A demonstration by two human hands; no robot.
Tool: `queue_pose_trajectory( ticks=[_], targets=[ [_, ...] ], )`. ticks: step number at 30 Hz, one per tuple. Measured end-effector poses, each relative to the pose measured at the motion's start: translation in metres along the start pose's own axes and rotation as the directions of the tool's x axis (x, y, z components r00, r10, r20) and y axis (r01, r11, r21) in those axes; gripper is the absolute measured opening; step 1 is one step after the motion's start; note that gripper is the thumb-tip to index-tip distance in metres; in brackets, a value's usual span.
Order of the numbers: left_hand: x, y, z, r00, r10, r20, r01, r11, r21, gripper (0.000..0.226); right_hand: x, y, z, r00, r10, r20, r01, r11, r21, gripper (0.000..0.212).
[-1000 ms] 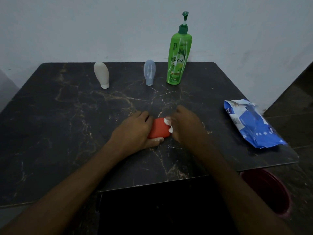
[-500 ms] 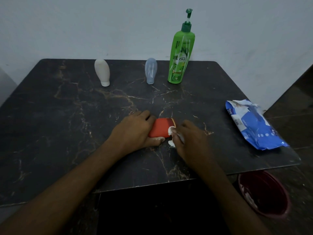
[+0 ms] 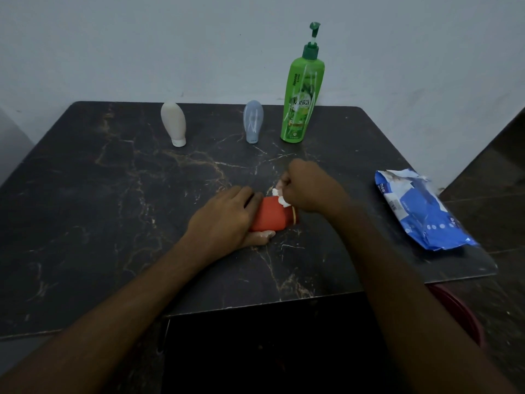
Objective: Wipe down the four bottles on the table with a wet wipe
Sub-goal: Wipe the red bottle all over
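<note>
**Operator:** Location of the red bottle?

**Inspector:** The red bottle lies on its side on the dark marble-patterned table, in the front half near the middle. The end with the gold band points right.

**Operator:** Left hand status?

**Inspector:** The left hand grips the bottle body. The fingers are curled over the top, and the thumb lies along the near side.

**Operator:** Right hand status?

**Inspector:** The right hand is fisted, with the fingers clamped on a white wet wipe. The wipe touches the bottle's far upper edge by the banded end. The fist hides most of the wipe, so how it is folded cannot be told.

**Operator:** Remaining bottles?

**Inspector:** Three stand along the far edge, well apart from both hands. The white bottle stands cap-down at the left. The blue-grey bottle stands cap-down just beside the upright green pump bottle.

**Operator:** Other items?

**Inspector:** A blue wipes pack lies near the table's right edge. A red bucket sits on the floor below the front right corner.
</note>
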State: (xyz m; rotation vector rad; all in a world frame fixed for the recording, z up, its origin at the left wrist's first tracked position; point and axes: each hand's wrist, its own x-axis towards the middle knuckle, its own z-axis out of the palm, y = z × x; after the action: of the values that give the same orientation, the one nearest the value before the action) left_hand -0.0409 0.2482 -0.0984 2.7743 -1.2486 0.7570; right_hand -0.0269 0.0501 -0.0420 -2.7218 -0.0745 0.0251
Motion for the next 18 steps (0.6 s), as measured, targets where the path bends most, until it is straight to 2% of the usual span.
queue_pose_trajectory(
  ticks=[4, 7, 9, 11, 15, 18],
  targets=[
    [0.001, -0.002, 0.003, 1.000, -0.002, 0.002, 0.002, 1.000, -0.002, 0.081, 0.000, 0.008, -0.001, 1.000, 0.021, 0.005, -0.021, 0.998, 0.067, 0.016],
    [0.002, -0.004, 0.005, 1.000, -0.010, 0.018, 0.010, 1.000, -0.007, 0.083, -0.026, 0.016, 0.011, 0.995, 0.009, -0.098, -0.002, 0.998, 0.068, 0.015],
    [0.004, -0.006, 0.006, 1.000, -0.009, 0.025, 0.009, 1.000, -0.007, 0.086, -0.048, 0.021, 0.025, 0.973, -0.047, -0.226, 0.052, 0.999, 0.016, 0.015],
    [0.004, -0.007, 0.008, 1.000, -0.006, 0.024, 0.006, 1.000, -0.012, 0.087, -0.068, 0.023, 0.039, 0.937, -0.050, -0.345, 0.071, 0.996, 0.048, 0.014],
    [0.006, -0.007, 0.009, 0.999, -0.029, 0.033, 0.030, 0.999, -0.029, 0.086, -0.098, 0.022, 0.061, 0.900, -0.056, -0.432, 0.101, 0.992, 0.081, 0.013],
    [0.005, -0.007, 0.008, 0.999, -0.035, 0.034, 0.036, 0.999, -0.037, 0.083, -0.106, 0.025, 0.066, 0.903, -0.018, -0.429, 0.076, 0.990, 0.118, 0.007]
  ],
)
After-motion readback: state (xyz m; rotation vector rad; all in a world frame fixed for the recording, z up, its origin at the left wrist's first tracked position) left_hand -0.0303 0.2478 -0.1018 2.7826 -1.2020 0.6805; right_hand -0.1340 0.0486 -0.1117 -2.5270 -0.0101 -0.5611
